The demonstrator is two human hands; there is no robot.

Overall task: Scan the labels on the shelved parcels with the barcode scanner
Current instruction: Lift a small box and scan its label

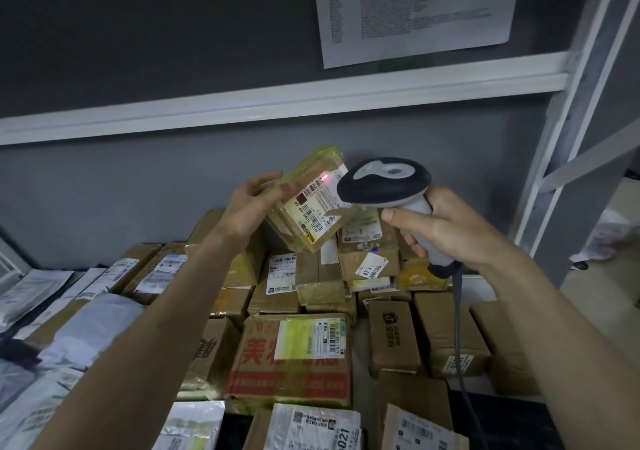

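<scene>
While the left hand (254, 203) grips one parcel (311, 203) and the right hand (446, 227) holds the scanner (384, 186) on its label (320, 203), many shelved boxes (294, 356) likely remain unscanned.

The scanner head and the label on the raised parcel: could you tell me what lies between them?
Nothing solid: in the head view only open air separates the scanner from the label on the raised parcel; its red light spot lands on the barcode.

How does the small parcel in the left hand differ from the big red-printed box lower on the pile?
The small parcel is held tilted in the left hand; the red-printed box lies flat. The parcel is smaller, with plain wrapping and a red scanner dot on its label. Both carry white barcode labels and yellowish tape.
</scene>
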